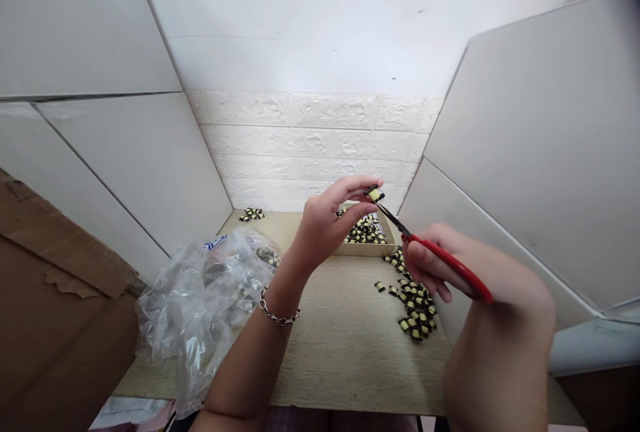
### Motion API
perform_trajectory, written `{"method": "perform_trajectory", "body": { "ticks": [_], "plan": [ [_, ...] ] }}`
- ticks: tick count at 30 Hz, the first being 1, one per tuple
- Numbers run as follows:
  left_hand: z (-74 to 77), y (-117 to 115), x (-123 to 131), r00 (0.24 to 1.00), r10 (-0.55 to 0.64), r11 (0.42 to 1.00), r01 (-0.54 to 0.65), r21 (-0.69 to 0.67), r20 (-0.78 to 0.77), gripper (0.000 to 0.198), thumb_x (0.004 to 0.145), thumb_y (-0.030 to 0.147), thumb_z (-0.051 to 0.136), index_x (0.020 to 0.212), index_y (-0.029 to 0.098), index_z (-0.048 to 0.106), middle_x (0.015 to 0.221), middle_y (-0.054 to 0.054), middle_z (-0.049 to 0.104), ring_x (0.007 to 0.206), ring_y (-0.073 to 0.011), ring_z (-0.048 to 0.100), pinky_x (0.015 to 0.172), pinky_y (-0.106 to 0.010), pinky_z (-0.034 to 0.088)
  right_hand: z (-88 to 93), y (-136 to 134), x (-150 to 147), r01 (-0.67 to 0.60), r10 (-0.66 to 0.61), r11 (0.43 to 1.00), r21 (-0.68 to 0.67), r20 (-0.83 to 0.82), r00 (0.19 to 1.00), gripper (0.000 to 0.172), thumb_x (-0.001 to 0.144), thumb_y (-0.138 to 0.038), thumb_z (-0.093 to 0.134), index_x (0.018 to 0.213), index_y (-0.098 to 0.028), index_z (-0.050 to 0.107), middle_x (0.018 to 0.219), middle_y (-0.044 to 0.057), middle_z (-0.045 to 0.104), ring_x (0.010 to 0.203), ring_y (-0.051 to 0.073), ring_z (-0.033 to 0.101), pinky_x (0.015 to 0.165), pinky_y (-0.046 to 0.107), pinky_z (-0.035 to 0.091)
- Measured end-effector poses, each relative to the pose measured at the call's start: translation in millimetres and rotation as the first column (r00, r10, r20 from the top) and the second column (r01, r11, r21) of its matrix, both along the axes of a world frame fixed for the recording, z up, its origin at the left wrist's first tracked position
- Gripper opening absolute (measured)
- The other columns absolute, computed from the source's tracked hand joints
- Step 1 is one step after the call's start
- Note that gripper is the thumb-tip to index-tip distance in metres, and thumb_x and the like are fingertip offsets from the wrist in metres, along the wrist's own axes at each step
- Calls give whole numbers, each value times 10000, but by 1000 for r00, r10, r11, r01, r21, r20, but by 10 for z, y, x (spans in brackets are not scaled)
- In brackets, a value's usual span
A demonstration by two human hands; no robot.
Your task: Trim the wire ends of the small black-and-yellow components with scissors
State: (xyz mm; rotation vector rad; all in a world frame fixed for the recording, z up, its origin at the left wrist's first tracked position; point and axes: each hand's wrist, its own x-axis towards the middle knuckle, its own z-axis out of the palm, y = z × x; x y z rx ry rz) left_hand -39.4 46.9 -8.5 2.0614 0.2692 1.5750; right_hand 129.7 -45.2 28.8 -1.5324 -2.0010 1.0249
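Note:
My left hand (327, 222) is raised above the wooden table (345, 345), its fingertips pinched on a small black and yellow component (373, 193). My right hand (450, 269) grips red-handled cutters (450, 262), and their dark tips meet the component from below right. A metal bracelet (277, 315) hangs on my left wrist. Behind the hands sits a shallow tray (363, 249) holding several of the same components.
Several loose components (413, 302) lie on the table at the right, and a small cluster (251, 215) lies at the back left. A crumpled clear plastic bag (210, 299) with more parts lies at the left. White panels wall both sides, and brown cardboard (55, 299) leans at far left.

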Motion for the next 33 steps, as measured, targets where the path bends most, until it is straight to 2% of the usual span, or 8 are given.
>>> {"method": "perform_trajectory", "body": {
  "ticks": [12,22,29,31,33],
  "plan": [
    [-6,-7,-2,999,35,999,-35,4,2,264,766,232,582,1028,205,564,984,-41,646,917,-149,622,775,-263,534,21,-17,-14,6,-7,1000,-17,-19,1000,558,715,-687,381,443,-200,391,466,25,477,441,139,475,392,278,367],
    [39,-37,-19,972,232,960,-224,171,-31,222,764,229,583,983,189,579,930,-20,673,812,-100,631,745,-211,515,-131,56,80,-43,42,998,-47,-39,998,440,773,-551,451,555,-169,465,436,-35,441,375,72,401,394,217,305],
    [16,0,-43,910,405,858,-348,379,-82,219,796,218,541,1012,199,572,927,-23,677,782,-103,626,735,-238,491,-105,40,55,-33,30,997,-64,-43,999,427,777,-534,453,553,-171,444,445,-37,427,393,72,382,398,215,282],
    [13,14,-46,903,417,853,-350,387,-103,219,802,225,532,1015,191,571,919,-27,678,777,-103,625,730,-236,488,-109,27,59,-29,26,997,-66,-42,999,426,773,-540,455,562,-169,451,457,-37,434,394,71,388,400,213,287],
    [10,28,-41,906,405,874,-345,342,-123,215,801,231,532,1006,185,575,922,-29,677,772,-101,625,720,-227,488,-119,19,67,-29,27,998,-63,-41,999,429,772,-545,452,569,-167,456,469,-37,437,396,71,392,402,211,292]
  ]
}}
